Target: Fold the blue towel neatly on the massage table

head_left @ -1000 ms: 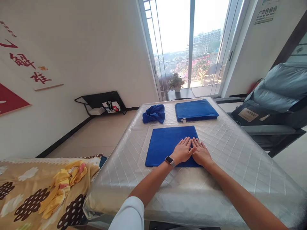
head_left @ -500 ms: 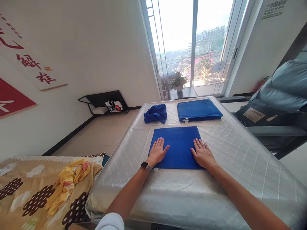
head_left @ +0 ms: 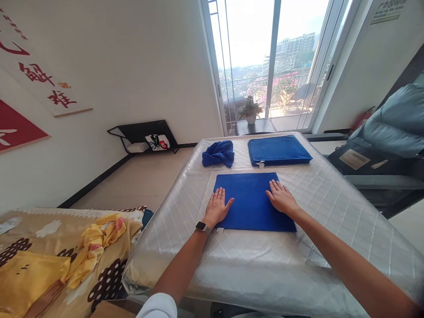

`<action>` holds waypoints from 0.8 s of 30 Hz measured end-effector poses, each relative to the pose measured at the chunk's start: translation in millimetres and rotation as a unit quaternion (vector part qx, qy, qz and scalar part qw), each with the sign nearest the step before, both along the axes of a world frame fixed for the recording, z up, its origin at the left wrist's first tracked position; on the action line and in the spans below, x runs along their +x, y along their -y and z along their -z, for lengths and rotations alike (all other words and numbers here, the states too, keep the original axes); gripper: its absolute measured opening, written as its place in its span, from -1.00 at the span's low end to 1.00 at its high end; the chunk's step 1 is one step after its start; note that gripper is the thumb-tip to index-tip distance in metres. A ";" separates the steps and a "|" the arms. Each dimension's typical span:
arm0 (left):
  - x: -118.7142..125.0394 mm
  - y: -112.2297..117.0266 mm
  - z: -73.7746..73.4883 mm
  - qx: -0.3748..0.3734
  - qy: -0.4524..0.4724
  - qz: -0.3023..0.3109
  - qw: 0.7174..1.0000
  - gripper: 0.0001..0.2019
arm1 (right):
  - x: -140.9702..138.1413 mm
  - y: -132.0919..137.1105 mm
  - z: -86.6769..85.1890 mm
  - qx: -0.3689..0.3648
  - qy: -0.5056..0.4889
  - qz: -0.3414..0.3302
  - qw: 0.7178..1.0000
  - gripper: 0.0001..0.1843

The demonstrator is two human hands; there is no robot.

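Silvery quilted surface (head_left: 334,212): blue cloth (head_left: 250,203), left hand (head_left: 215,209) and right hand (head_left: 282,199) flat at opposite sides (fingers (head_left: 218,195) straight, thumbs (head_left: 229,203) spread)

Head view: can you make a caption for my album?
Left hand and right hand rest on opposite sides of a flat blue cloth.

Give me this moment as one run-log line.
left hand: on left edge of flat blue cloth | right hand: on its right edge | beyond: crumpled blue cloth, blue cloth stack
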State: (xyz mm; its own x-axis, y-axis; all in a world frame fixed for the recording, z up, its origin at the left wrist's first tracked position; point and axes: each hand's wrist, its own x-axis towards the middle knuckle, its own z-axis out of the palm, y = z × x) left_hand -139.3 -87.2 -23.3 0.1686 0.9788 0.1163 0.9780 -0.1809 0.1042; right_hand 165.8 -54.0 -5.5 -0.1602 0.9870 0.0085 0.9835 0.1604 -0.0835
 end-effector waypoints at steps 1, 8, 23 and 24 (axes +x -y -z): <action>0.3 0.2 -0.4 -0.002 -0.002 0.000 1.000 -0.11 | -0.5 -8.4 -0.2 0.000 -0.004 0.005 1.000 -0.26; -2.7 0.8 -0.8 -0.016 -0.023 -0.006 1.000 -0.16 | 3.2 -32.5 12.0 0.001 -0.023 0.034 0.999 -0.24; 162.9 -57.9 -20.9 0.014 0.016 0.180 0.983 -0.20 | 6.2 -28.5 16.7 0.010 -0.020 0.018 1.000 -0.28; 177.8 -59.7 -17.1 0.010 0.022 0.189 0.982 -0.20 | 7.2 -28.3 17.4 0.011 -0.017 0.011 1.000 -0.29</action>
State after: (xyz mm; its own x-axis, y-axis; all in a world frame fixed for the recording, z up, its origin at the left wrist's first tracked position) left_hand 38.5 -27.5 -6.1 0.5140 0.8445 0.1505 0.8349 -0.5328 0.1382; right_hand 172.9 -25.7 -22.9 -0.1385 0.9897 0.0350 0.9835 0.1416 -0.1129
